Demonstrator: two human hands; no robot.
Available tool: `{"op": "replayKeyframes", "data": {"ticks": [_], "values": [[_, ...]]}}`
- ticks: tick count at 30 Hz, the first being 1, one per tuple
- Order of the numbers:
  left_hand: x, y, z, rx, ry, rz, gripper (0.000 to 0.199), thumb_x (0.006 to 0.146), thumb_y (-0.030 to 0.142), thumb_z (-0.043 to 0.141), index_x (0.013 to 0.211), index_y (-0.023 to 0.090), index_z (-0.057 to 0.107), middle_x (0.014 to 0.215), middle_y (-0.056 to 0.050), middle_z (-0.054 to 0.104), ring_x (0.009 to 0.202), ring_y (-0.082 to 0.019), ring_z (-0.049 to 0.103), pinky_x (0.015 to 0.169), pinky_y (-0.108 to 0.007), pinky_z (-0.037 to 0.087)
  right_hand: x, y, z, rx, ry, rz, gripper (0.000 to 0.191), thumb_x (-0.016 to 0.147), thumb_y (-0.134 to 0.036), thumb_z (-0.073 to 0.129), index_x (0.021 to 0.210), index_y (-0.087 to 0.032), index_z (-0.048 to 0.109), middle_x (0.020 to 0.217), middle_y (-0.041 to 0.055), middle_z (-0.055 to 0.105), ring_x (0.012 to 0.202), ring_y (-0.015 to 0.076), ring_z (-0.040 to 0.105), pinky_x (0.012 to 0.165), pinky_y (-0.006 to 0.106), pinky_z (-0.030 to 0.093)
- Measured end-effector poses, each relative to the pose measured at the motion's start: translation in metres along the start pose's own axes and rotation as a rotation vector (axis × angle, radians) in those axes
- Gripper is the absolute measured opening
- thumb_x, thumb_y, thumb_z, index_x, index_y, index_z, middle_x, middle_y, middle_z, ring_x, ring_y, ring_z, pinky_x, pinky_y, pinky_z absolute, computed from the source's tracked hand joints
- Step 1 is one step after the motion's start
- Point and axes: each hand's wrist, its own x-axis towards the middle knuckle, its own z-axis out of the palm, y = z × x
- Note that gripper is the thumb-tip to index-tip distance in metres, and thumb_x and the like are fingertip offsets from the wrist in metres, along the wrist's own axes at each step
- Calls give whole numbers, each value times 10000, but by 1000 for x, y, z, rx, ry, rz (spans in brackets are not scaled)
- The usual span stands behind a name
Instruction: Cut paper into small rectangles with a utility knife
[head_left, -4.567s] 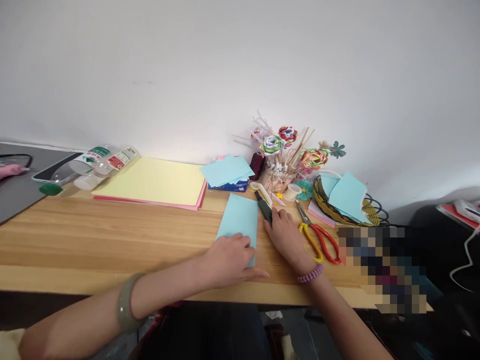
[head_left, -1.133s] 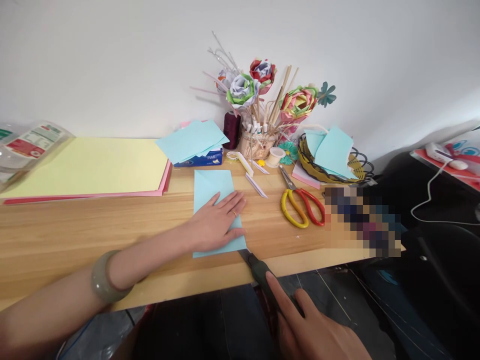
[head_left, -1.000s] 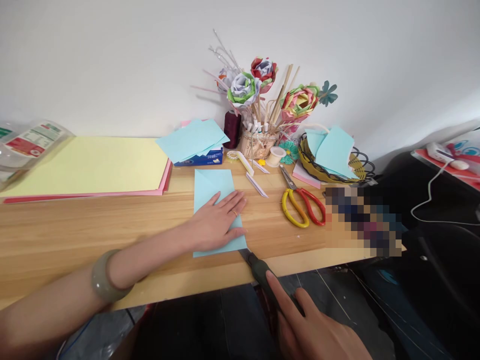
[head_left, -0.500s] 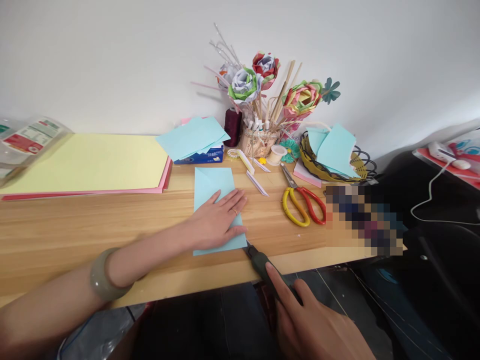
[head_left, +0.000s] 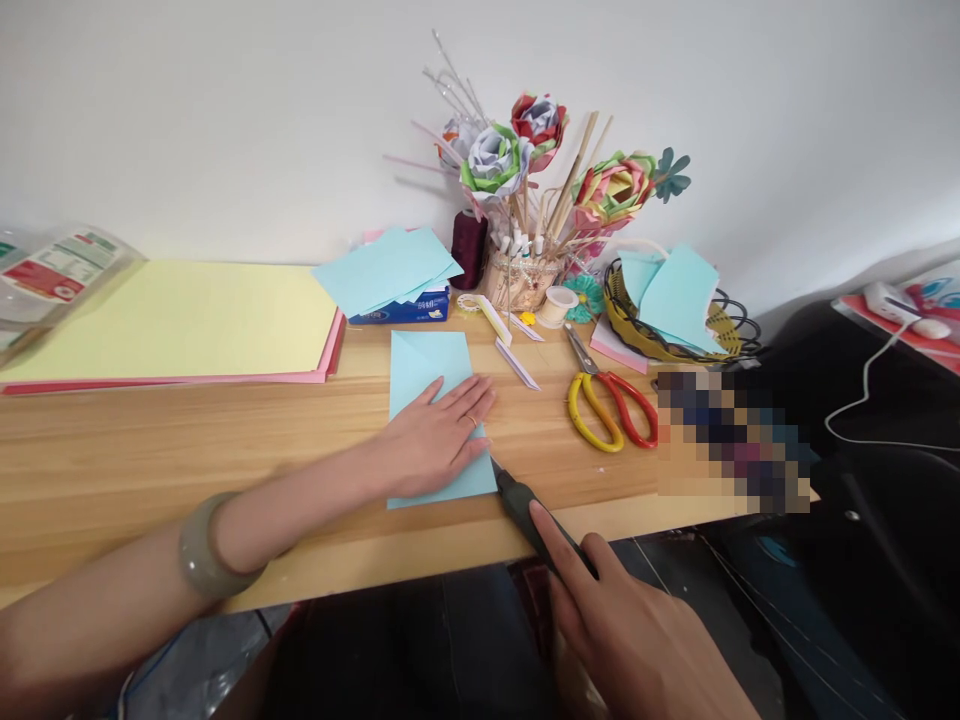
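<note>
My left hand (head_left: 439,437) lies flat, fingers stretched out, on a light blue sheet of paper (head_left: 427,362) on the wooden table. A crease or fold line runs near the paper's upper left corner. In my right hand (head_left: 600,600) is a dark green utility knife (head_left: 529,515), my index finger laid along its handle. Its thin blade points up and left, at the paper's lower right edge. Right of the paper lie scissors (head_left: 596,400) with one yellow and one red handle.
Large yellow paper (head_left: 187,320) over pink and red sheets lies left. Blue sheets (head_left: 390,270) rest on a blue box (head_left: 405,308). Behind stand paper flowers (head_left: 495,165) in a holder (head_left: 517,278). A basket (head_left: 637,335) holds more blue paper. Narrow folded strips (head_left: 517,364) lie near the scissors.
My right hand has moved the knife slightly up along the paper's right edge. My left thumb has drawn in closer to the fingers. The whole view has shifted a little.
</note>
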Motion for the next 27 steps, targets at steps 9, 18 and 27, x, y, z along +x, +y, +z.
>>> {"op": "replayKeyframes", "data": {"ticks": [9,18,27], "values": [[-2,-1,1,-57,10,11,590,968,430,137,1455,97,131,1529,-76,49,1412,-189,25,1134,-459,57,17,5,-2,11,25,-20,492,771,-153,467,1261,-123,499,696,-15,572,326,106,517,286,235,304],[14,-22,-14,-147,168,-178,535,969,355,177,1401,69,309,1509,-91,212,1408,-188,97,1133,-399,157,18,6,-1,-4,26,-31,514,754,-152,477,1267,-131,497,669,-24,571,318,108,509,281,233,293],[17,-27,3,-25,115,-206,564,968,399,157,1446,103,190,1526,-99,114,1408,-201,89,1134,-442,126,25,9,3,5,49,-24,480,770,-168,477,1247,-149,527,649,-24,569,309,103,505,264,221,287]]}}
